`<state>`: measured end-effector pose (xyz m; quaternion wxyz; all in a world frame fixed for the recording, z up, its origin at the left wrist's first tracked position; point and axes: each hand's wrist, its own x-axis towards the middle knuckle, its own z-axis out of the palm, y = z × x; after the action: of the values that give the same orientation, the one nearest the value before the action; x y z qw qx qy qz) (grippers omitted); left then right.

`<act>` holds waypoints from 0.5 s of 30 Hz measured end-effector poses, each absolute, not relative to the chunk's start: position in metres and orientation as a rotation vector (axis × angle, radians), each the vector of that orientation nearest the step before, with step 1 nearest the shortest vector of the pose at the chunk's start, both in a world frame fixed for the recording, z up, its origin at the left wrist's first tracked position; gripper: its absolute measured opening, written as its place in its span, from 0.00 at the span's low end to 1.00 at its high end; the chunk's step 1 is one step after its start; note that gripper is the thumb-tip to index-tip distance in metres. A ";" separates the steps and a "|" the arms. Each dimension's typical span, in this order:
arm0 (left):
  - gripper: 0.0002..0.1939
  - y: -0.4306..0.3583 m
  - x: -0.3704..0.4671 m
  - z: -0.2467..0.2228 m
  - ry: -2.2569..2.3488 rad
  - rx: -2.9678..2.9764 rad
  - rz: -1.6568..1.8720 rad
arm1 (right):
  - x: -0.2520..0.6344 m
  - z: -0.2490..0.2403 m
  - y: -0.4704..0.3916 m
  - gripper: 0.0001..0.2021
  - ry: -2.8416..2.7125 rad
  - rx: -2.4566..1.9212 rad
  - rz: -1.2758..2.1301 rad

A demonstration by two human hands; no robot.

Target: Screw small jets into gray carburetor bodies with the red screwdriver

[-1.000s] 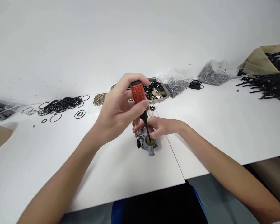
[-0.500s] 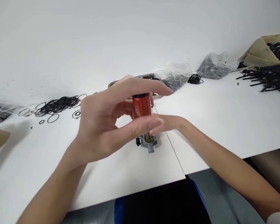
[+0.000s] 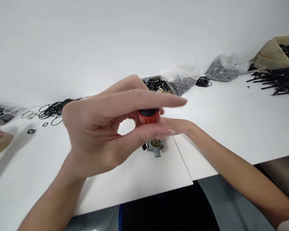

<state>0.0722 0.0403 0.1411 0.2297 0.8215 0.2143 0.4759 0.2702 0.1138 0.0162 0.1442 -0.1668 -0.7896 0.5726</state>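
Observation:
My left hand (image 3: 98, 128) grips a screwdriver (image 3: 149, 117) by its red handle with a black cap. The thumb presses on the near side, and the index finger stretches across above the cap. Below, the screwdriver's shaft meets a small grey metal carburetor body (image 3: 157, 152), at a round bore with a brass-coloured plate. This part stands on the white table (image 3: 135, 183). From the right, my right hand (image 3: 174, 125) reaches in behind the left hand, close to the carburetor body; its fingers are hidden.
A metal tray (image 3: 170, 87) of small parts lies behind my hands, beside clear bags (image 3: 185, 80) of small dark pieces. Black rubber rings (image 3: 51, 110) lie at left, where another person's hand (image 3: 0, 141) shows. Black rods (image 3: 279, 80) and a beige bin (image 3: 267, 53) stand at right.
My left hand has turned around the screwdriver and tilted, its index finger now lower across the cap. A small cluster of black rings now lies near the other person's hand.

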 end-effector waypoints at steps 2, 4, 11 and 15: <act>0.13 0.040 0.071 0.143 0.612 2.263 1.244 | 0.270 0.019 0.112 0.20 -2.245 -0.516 1.671; 0.13 0.039 0.070 0.145 0.578 2.292 1.178 | 0.270 0.022 0.109 0.19 -2.210 -0.543 1.693; 0.14 0.039 0.072 0.144 0.515 2.173 1.262 | 0.268 0.024 0.109 0.20 -2.153 -0.546 1.747; 0.16 0.039 0.065 0.149 0.540 2.130 1.113 | 0.268 0.023 0.108 0.20 -2.140 -0.551 1.765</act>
<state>0.0651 0.0390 0.1492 0.3327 0.8155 0.2069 0.4261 0.2680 0.1081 0.0232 0.1562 -0.1923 -0.7474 0.6164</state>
